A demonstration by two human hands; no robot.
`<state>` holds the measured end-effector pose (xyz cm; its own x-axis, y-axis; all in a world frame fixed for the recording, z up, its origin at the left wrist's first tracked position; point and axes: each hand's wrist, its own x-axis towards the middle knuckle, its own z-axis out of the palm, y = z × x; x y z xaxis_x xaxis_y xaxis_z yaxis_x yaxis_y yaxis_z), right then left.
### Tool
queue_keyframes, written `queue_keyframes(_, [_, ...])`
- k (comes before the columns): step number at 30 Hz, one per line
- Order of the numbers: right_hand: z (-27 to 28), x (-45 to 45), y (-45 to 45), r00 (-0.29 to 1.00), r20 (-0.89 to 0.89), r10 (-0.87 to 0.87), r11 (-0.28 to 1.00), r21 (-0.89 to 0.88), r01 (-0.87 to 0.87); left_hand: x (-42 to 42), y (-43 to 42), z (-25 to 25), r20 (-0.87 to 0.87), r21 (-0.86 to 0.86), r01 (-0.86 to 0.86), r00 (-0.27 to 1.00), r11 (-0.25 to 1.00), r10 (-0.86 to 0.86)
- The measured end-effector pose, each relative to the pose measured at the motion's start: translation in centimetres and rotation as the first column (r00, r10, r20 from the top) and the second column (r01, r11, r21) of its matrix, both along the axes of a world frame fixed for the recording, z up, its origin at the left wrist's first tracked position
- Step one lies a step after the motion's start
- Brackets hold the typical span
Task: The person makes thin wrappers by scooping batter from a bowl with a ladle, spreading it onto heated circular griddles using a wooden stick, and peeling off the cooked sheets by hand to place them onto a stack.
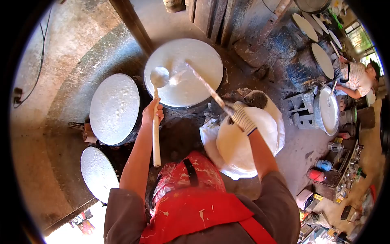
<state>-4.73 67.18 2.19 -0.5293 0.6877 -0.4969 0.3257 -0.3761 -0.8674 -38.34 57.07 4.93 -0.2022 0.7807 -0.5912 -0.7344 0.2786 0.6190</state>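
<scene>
My bare left hand (152, 111) is wrapped round the pale handle of a ladle (159, 76), whose round bowl is over a large round pan of white liquid (183, 91). On my right hand (240, 118) is a striped glove, closed round a long stick (205, 85). The stick's far end reaches over the same pan, near its middle; whether it touches the surface is unclear. Below my right hand and forearm stands a wide round container of pale contents (264, 128), with white sheeting around it.
Two more round white-topped pans (114, 109) (98, 173) are at the left. A wooden post (132, 24) rises behind the large pan. At the right, a co-worker (359, 79) leans over a basin (328, 110) beside concrete blocks (298, 103). Several pale discs are further back.
</scene>
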Motion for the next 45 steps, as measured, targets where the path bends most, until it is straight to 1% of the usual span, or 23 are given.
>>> queue_keyframes(2, [2.8,-2.5,-3.5,0.99,0.084,0.117,0.993,0.012,-0.118,0.7,0.4,-0.3,0.039,-0.037,-0.006,0.999,0.999,0.007])
queue_keyframes(4, [-3.2,-4.4,-6.4,0.972,-0.233,-0.033,0.976,-0.219,-0.019,1.7,0.2,-0.5,0.168,-0.056,-0.028,0.985,0.998,0.037])
queue_keyframes(5, [-3.5,-5.8,-7.5,0.966,-0.234,-0.112,0.972,-0.228,0.057,2.4,0.0,-0.2,0.25,-0.031,-0.04,0.967,0.999,0.046])
queue_keyframes(8, [-4.3,-8.5,-10.9,0.969,-0.231,-0.086,0.996,-0.053,0.075,4.0,0.3,0.4,0.536,0.034,-0.155,0.837,0.987,0.113])
queue_keyframes(9, [-4.0,-8.7,-12.6,0.998,-0.058,0.011,0.909,0.416,0.014,4.4,0.6,1.3,0.639,0.085,-0.24,0.758,0.967,0.132])
queue_keyframes(11, [-2.8,-7.0,-15.8,0.967,0.254,0.008,0.522,0.824,-0.221,4.0,0.4,4.2,0.813,0.15,-0.312,0.579,0.938,0.063])
queue_keyframes(12, [0.3,-6.3,-16.0,0.974,0.199,-0.11,0.776,0.629,-0.041,3.1,0.0,4.4,0.823,0.242,-0.341,0.567,0.908,-0.006])
queue_keyframes(14, [2.0,-4.7,-14.7,0.956,0.187,-0.226,0.921,0.359,0.147,1.3,-0.7,4.6,0.732,0.331,-0.368,0.681,0.869,0.01])
queue_keyframes(17, [-2.0,-3.8,-10.1,0.97,-0.102,-0.22,0.691,0.685,0.229,0.7,-3.4,5.7,0.641,0.4,-0.344,0.768,0.849,0.009])
queue_keyframes(19, [-2.8,-6.5,-7.6,0.949,0.22,-0.227,0.582,0.812,-0.049,1.0,-5.7,4.5,0.647,0.403,-0.305,0.762,0.863,-0.033])
queue_keyframes(21, [-6.5,-9.0,-6.9,0.975,0.175,-0.135,0.462,0.882,-0.095,1.7,-8.5,2.8,0.669,0.397,-0.303,0.742,0.866,-0.047])
queue_keyframes(23, [-4.1,-8.4,-6.2,0.988,0.144,-0.057,0.415,0.904,-0.107,3.0,-12.0,1.9,0.723,0.354,-0.341,0.691,0.871,-0.023])
queue_keyframes(25, [-4.7,-6.9,-4.9,0.994,0.038,-0.101,0.791,0.61,0.057,4.2,-15.2,0.8,0.752,0.294,-0.381,0.658,0.877,0.033])
queue_keyframes(28, [-9.0,-7.4,-7.8,0.984,0.178,0.026,0.583,0.796,-0.16,6.7,-18.3,0.4,0.753,0.175,-0.447,0.635,0.877,0.173])
queue_keyframes(29, [-5.2,-8.1,-9.7,0.981,0.177,0.085,0.474,0.858,-0.196,7.4,-19.1,0.0,0.772,0.151,-0.475,0.605,0.867,0.197])
queue_keyframes(30, [-3.2,-8.5,-11.1,0.919,0.358,0.168,0.577,0.72,-0.386,7.7,-19.6,-0.3,0.781,0.157,-0.482,0.595,0.862,0.191])
queue_keyframes(31, [-2.8,-9.8,-12.2,0.98,-0.098,0.171,0.475,0.88,0.005,8.2,-20.4,-0.5,0.789,0.167,-0.505,0.584,0.847,0.193])
queue_keyframes(32, [-2.4,-10.0,-13.4,0.967,-0.205,0.152,0.805,0.593,-0.001,8.8,-21.2,-0.6,0.74,0.222,-0.481,0.65,0.848,0.174])
queue_keyframes(33, [-1.9,-9.9,-14.8,0.957,-0.265,0.119,0.981,0.18,-0.072,9.1,-21.9,-0.3,0.678,0.262,-0.472,0.711,0.842,0.187])
queue_keyframes(35, [5.9,-10.7,-18.0,0.94,-0.261,0.218,0.942,-0.197,-0.273,9.9,-23.1,2.8,0.305,0.064,-0.405,0.878,0.912,0.368])
queue_keyframes(39, [8.4,-12.3,-27.0,0.83,-0.282,0.481,0.694,-0.456,-0.557,10.0,-27.4,2.2,0.244,0.263,-0.522,0.85,0.811,0.468])
queue_keyframes(42, [10.1,-13.8,-33.0,0.697,-0.218,0.683,0.632,-0.302,-0.714,10.7,-34.8,5.3,-0.003,0.351,-0.557,0.803,0.753,0.595])
queue_keyframes(45, [10.1,-15.5,-38.8,0.512,-0.235,0.826,0.43,-0.325,-0.842,12.5,-44.8,6.6,0.027,0.463,-0.697,0.629,0.548,0.777])
